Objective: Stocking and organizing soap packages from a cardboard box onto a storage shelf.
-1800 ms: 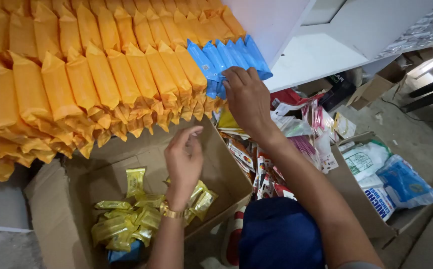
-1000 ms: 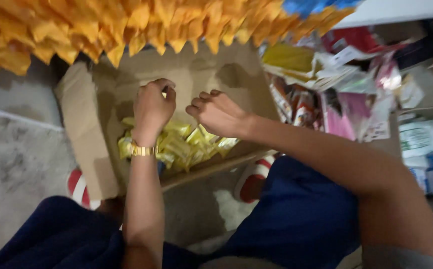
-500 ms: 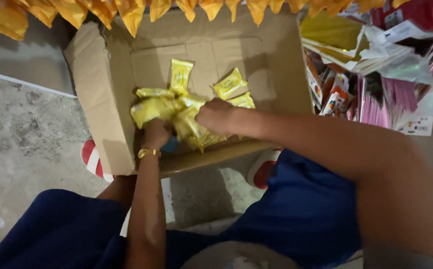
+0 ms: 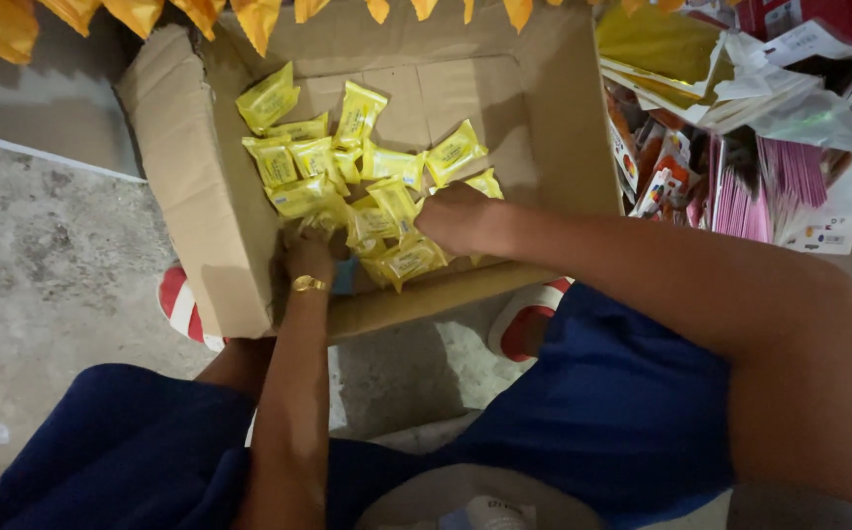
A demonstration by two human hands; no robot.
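Both hands, up at the hanging orange packets moments ago, are now down in the cardboard box (image 4: 200, 196): left hand (image 4: 310, 257) and right hand (image 4: 455, 218) buried among yellow packets (image 4: 367, 186), fingers curled into the pile, their grasp hidden, so gathering has begun.

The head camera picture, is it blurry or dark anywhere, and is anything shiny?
In the head view, the yellow packets in the cardboard box look sharp and bright, with small glints on their wrappers. The left hand and right hand sit among them in dimmer light, and the box's near corner is shadowed. The right forearm, close to the lens, looks very big and soft.
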